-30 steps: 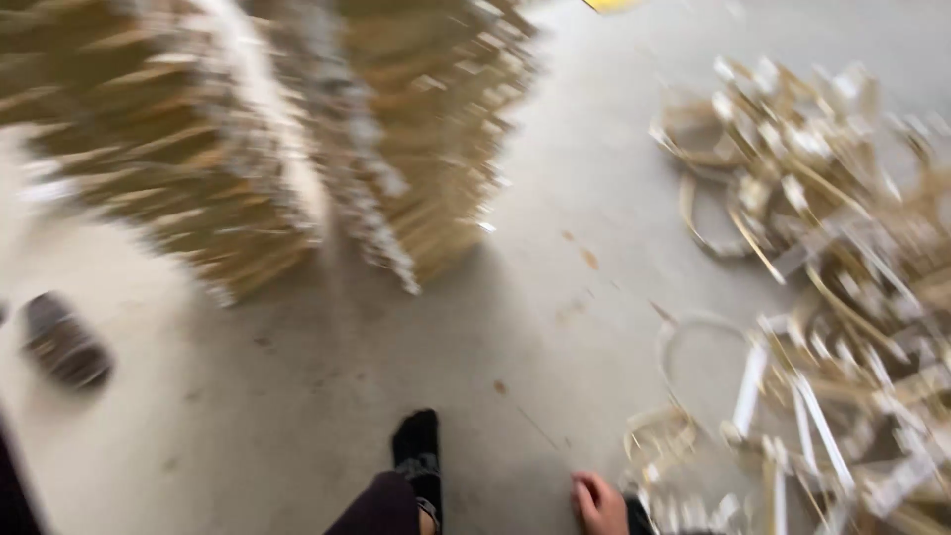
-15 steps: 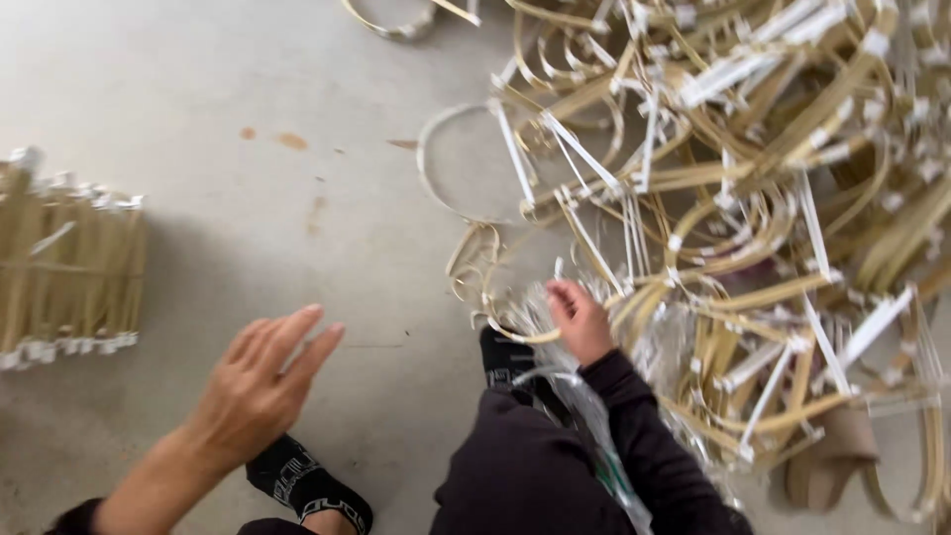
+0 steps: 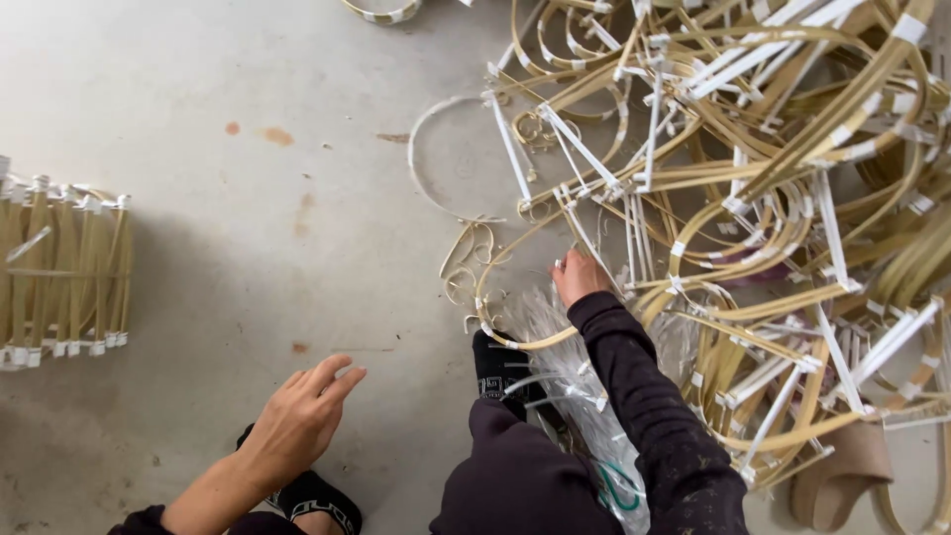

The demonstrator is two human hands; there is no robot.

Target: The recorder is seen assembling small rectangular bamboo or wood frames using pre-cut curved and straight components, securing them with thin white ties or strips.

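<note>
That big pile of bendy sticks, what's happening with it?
A person sits on a concrete floor beside a tangled pile of bent cane frames bound with white tape. Their right hand reaches into the edge of the pile and touches one curved frame. Their left hand hovers open above the floor, holding nothing. A neat stack of finished frames sits off to the left, and clear plastic lies over their lap.

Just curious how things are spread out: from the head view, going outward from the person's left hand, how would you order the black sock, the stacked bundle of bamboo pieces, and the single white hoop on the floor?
From the left hand:
1. Black sock, just below it.
2. Stacked bundle of bamboo pieces, at the left edge.
3. White hoop, up and right, beside the tangled pile.
</note>
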